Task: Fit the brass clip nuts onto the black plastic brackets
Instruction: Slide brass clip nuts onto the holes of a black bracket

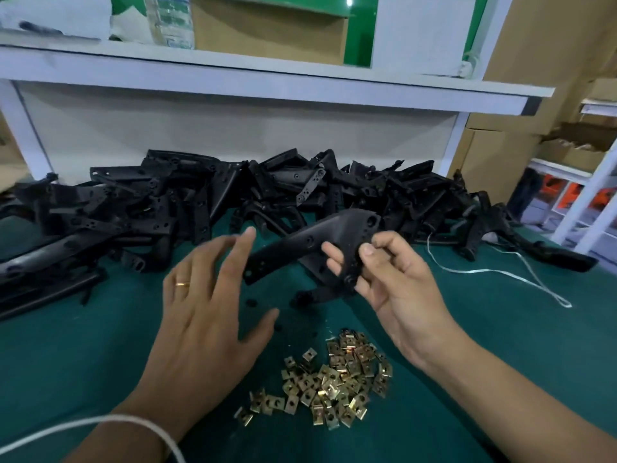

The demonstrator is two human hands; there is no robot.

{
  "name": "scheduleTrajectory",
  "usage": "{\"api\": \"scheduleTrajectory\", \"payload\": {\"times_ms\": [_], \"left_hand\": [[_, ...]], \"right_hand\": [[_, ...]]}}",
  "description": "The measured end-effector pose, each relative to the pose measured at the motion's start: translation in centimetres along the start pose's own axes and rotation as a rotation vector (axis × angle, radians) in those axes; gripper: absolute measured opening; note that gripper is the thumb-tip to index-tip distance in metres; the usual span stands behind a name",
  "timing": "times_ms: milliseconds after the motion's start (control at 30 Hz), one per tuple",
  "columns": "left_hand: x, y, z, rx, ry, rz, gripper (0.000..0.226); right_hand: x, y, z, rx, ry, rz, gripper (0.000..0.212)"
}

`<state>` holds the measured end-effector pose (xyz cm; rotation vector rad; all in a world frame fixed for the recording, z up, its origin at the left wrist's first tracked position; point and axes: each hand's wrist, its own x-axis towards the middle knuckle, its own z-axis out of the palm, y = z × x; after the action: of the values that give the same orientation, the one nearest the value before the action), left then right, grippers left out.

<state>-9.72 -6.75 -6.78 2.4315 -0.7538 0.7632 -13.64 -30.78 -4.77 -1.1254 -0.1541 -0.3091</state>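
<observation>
Right hand, center-right of frame, palm up, grips one black bracket: thumb curled over its right end, fingers wrapped under and behind. Bracket is lifted off the table, tilted, long arm running down-left toward frame center, wider holed end up-right.

Left hand, center-left, is spread wide w/ fingers straight, holding nothing; index tip is just beside the bracket's lower-left end, can't tell if touching. Gold ring on one finger; white string loops round the wrist at bottom left.

Brass clip nuts lie in a loose heap on the green table, bottom center, betw. the two forearms, w/ a few strays off to the lower left of the heap. No nut visible on the held bracket.

Behind the hands, across the mid-frame from left edge to right, sits a big jumbled pile of brackets, some spilling toward the right edge. Another dark piece lies on the table directly under the held one. Small black bits dot the cloth near the left thumb.

White cord snakes over the table at right. Above: white shelf w/ a water bottle at upper left and cardboard behind. Cardboard boxes stacked at upper right.
</observation>
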Motion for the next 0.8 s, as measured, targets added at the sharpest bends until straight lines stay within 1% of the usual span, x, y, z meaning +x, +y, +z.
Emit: {"api": "scheduleTrajectory", "payload": {"times_ms": [67, 100, 167, 200, 267, 300, 367, 400, 433, 500, 533, 567, 600, 667, 800], "left_hand": [[0.1, 0.4, 0.0, 0.096, 0.035, 0.086, 0.091], [0.0, 0.4, 0.0, 0.141, 0.023, 0.128, 0.088], [0.0, 0.2, 0.2, 0.191, 0.001, 0.179, 0.078], [0.0, 0.0, 0.2, 0.185, -0.017, 0.18, 0.076], [0.0, -0.1, 0.2, 0.101, -0.106, 0.133, 0.083], [-0.1, -0.1, 0.3, 0.044, -0.149, 0.114, 0.085], [-0.3, -0.1, 0.5, -0.026, -0.184, 0.107, 0.08], [-0.3, -0.1, 0.5, -0.04, -0.174, 0.097, 0.077], [-0.3, -0.3, 0.5, -0.047, -0.144, 0.075, 0.071], [-0.1, -1.0, 0.3, -0.047, -0.073, 0.0, 0.061], [0.0, -1.3, 0.2, -0.05, -0.062, -0.041, 0.063], [-0.1, -1.6, 0.1, -0.049, -0.073, -0.07, 0.067], [-0.1, -1.8, 0.1, -0.043, -0.092, -0.09, 0.068], [-0.2, -1.9, 0.3, -0.019, -0.132, -0.104, 0.068], [-0.2, -2.2, 0.6, 0.044, -0.192, -0.132, 0.072]], "right_hand": [[-0.5, 0.8, 1.6, -0.048, -0.067, 0.034, 0.01], [-0.9, 1.0, 2.2, -0.071, -0.112, 0.06, 0.008], [-1.7, 1.4, 2.6, -0.129, -0.205, 0.131, 0.013], [-2.2, 1.4, 2.6, -0.163, -0.245, 0.165, 0.015], [-2.7, 1.4, 2.3, -0.192, -0.323, 0.2, 0.018], [-2.8, 1.4, 2.2, -0.185, -0.362, 0.202, 0.02], [-2.7, 1.3, 2.2, -0.2, -0.431, 0.167, 0.021], [-2.5, 1.3, 2.1, -0.282, -0.448, 0.114, 0.02], [-2.3, 1.5, 2.0, -0.441, -0.44, 0.029, 0.017], [-2.1, 1.7, 1.4, -0.863, -0.388, -0.163, 0.012], [-2.0, 1.8, 0.9, -1.039, -0.394, -0.219, 0.012], [-2.0, 1.7, 0.4, -1.172, -0.434, -0.236, 0.012], [-2.0, 1.6, 0.0, -1.264, -0.494, -0.213, 0.012], [-2.0, 1.5, -0.5, -1.337, -0.574, -0.113, 0.009], [-1.6, 1.1, -0.8, -1.292, -0.523, -0.05, 0.007]]}}
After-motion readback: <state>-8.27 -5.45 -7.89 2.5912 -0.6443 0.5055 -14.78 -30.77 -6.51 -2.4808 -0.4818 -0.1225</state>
